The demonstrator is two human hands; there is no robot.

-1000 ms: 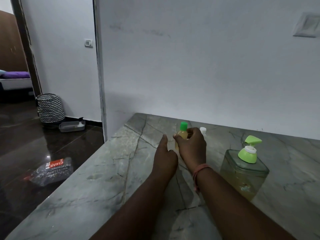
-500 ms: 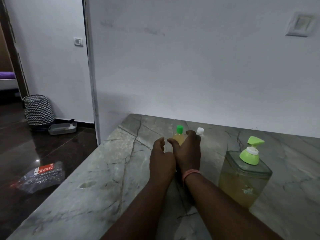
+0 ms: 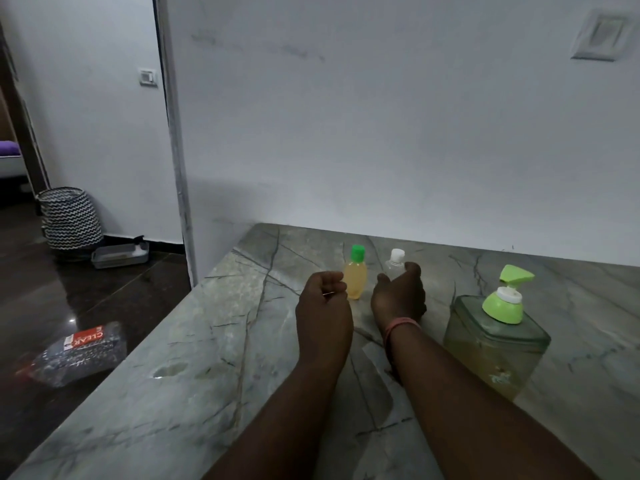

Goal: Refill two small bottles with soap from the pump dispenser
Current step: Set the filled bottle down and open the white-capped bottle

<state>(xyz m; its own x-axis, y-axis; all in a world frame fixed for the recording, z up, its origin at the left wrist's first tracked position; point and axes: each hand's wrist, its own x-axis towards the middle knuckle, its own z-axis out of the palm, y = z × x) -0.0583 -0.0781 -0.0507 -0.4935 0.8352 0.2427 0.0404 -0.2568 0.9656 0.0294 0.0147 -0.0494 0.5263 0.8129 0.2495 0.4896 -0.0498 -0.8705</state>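
Note:
A small bottle of yellow soap with a green cap [image 3: 355,279] stands upright on the marble counter [image 3: 214,341], free of both hands. Just right of it is a small clear bottle with a white cap [image 3: 395,261]. My right hand [image 3: 398,296] is cupped around its lower body, thumb on the left and fingers on the right. My left hand [image 3: 323,299] hovers left of the yellow bottle in a loose fist with nothing in it. The square pump dispenser [image 3: 495,341], with a green pump head and yellow soap inside, stands to the right.
A white wall [image 3: 381,133] runs right behind the bottles. The counter's left edge drops to a dark floor with a plastic packet [image 3: 78,351], a grey tray [image 3: 119,254] and a zigzag basket [image 3: 69,218].
My right hand has let go of the yellow bottle and shifted right to the clear one. My left hand has drawn back and curled. The camera has turned slightly.

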